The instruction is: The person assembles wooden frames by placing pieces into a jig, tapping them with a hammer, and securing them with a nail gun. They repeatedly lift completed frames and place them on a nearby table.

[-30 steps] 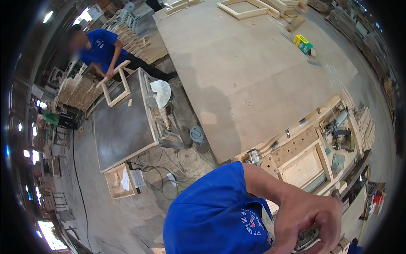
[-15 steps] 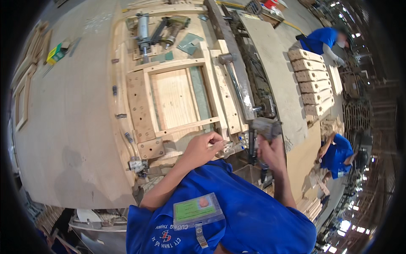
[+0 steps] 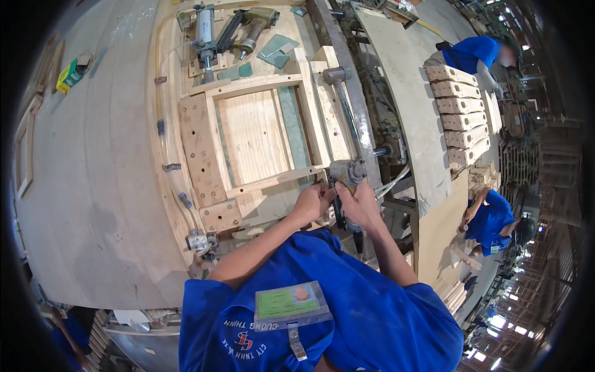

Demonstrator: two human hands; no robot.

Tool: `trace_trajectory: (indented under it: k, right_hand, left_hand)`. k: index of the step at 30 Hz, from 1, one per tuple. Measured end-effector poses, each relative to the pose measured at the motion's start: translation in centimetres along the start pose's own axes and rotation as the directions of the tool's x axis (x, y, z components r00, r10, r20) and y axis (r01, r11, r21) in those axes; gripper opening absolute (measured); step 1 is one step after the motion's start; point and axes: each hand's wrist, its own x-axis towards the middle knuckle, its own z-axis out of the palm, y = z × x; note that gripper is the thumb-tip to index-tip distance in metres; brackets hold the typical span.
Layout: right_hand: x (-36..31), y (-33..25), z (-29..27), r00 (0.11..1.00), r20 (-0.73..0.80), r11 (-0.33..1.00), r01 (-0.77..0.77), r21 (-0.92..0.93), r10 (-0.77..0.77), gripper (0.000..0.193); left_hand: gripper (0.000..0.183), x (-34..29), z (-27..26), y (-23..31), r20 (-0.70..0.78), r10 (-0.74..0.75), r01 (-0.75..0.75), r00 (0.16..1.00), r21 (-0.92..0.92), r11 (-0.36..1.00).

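Head view. Right hand, just right of centre: fingers wrapped around the handle of a pneumatic tool, its metal head toward the top of the frame. Left hand, immediately left of it: fingers bent inward near the lower right corner of a wooden frame; whether they pinch anything small cannot be told, the tips being partly hidden.

Wooden frame: centre of picture, rectangular, pale, around a light wood panel. Drilled wooden block along its left side; metal rod to its right, slanting.

Upper centre: grey cylinder, second pneumatic tool lying beside it, green pieces below and to the right.

Left part: broad pale surface, with a green-and-yellow box at upper left.

Right part: row of shaped wooden pieces; one co-worker in blue at upper right, another at middle right.
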Motion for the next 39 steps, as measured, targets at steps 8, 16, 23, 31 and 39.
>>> trace_trajectory:
  k: [8,16,23,31,39]
  right_hand:
    - [1.0,0.9,0.7,0.993,0.114,0.996,-0.022,-0.085,0.032,0.036]
    - [1.0,-0.4,0.9,0.997,0.069,1.000,-0.017,-0.013,0.018,0.031]
    - [1.5,-0.9,0.1,0.990,0.143,0.999,-0.017,0.027,0.013,0.029]
    - [11.5,-3.7,-0.5,0.981,0.162,0.877,-0.166,0.450,0.102,0.024]
    - [22.8,-9.2,1.7,0.997,0.077,0.877,-0.054,0.478,0.020,0.034]
  left_hand:
    - [0.048,0.7,0.1,-1.3,0.033,-0.019,0.021,0.999,-0.044,0.999]
    - [0.035,1.3,0.3,-2.3,0.032,0.011,-0.007,0.999,-0.139,0.990]
    - [0.035,-0.1,-1.3,0.4,0.084,-0.082,0.092,0.993,-0.124,0.988]
    - [0.040,3.2,-3.7,5.4,-0.286,0.109,-0.122,0.952,-0.025,0.992]
    - [0.032,11.4,-8.7,8.2,-0.515,0.218,-0.233,0.829,0.036,0.972]
